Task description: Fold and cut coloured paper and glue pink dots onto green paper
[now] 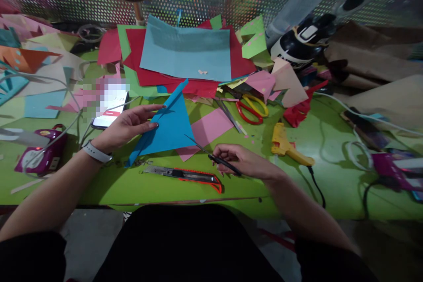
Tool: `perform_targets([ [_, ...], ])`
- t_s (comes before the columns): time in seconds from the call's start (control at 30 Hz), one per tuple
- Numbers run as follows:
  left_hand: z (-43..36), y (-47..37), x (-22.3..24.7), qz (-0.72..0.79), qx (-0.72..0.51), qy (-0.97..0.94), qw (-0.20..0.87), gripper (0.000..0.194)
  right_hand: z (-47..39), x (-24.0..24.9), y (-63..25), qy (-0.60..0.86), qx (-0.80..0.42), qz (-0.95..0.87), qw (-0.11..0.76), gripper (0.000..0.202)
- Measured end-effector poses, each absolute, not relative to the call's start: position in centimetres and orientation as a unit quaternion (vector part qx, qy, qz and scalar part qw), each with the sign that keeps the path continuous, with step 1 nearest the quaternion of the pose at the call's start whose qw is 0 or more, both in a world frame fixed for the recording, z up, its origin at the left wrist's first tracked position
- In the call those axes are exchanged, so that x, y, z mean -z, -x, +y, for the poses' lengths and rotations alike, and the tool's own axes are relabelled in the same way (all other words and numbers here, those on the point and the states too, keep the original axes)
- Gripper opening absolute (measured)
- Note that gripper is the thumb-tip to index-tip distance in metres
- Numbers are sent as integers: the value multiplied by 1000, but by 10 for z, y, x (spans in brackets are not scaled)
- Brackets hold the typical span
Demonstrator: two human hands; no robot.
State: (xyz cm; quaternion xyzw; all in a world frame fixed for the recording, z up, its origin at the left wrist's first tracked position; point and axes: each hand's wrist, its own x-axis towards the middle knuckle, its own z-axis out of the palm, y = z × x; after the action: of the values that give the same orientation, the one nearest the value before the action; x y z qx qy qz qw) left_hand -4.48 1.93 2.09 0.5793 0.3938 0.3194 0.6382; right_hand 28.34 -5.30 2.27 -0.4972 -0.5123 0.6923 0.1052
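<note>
My left hand (132,124) grips a bright blue sheet of paper (168,130) by its left side, thumb and fingers closed on a folded or rolled edge that runs slantwise. In my right hand (238,161) is a pair of black-handled scissors (216,158). Their thin blades point up and left, at the lower right corner of the blue paper; whether they touch it I cannot tell. A pink sheet of paper (213,128) lies partly under the blue one. Just below, an orange and black utility knife (188,174) rests on the green table (158,191).
Stacked coloured paper (188,53) is at the back. Red and yellow-handled scissors (249,112) and a yellow glue gun (287,145) lie to the right. A lit phone (112,103) sits behind my left wrist. A black and white bottle (297,44) leans at the back right.
</note>
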Motion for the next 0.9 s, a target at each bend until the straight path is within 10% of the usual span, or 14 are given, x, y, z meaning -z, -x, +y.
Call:
perform_targets([
  [0.9,19,44,-21,395,-326,-577,636,49,-53,-24,-283,498,-684,-524,98,50],
])
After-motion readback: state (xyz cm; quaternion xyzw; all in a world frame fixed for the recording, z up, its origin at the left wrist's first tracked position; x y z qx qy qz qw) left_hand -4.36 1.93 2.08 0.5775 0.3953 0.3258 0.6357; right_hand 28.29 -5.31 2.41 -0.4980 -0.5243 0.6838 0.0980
